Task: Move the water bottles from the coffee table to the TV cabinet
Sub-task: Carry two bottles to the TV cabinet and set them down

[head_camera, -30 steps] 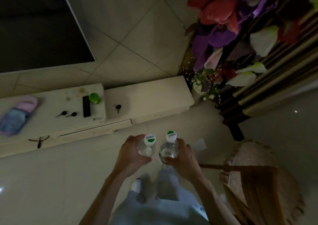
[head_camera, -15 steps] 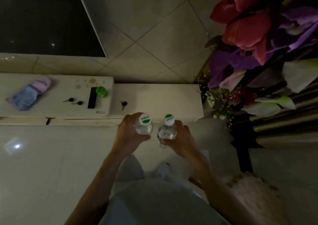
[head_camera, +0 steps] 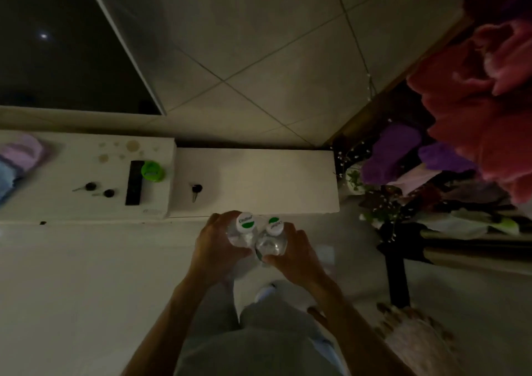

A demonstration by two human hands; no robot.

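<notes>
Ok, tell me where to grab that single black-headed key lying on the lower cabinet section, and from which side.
Take the key by its black head, the thicker end, which points toward the wall. Come straight down from above with a fingertip pinch: it lies flat on the TV cabinet, with bare surface all around it. Its thin blade offers little to pinch. Both hands are full now.

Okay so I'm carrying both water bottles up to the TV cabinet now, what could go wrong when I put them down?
1. The left hand and right hand hold the left bottle and right bottle pressed close together; setting both down at once, one could tip the other.
2. A key lies on the lower section of the TV cabinet; a bottle set on it may wobble.
3. The room is dim, so the cabinet's front edge is easy to misjudge.
</notes>
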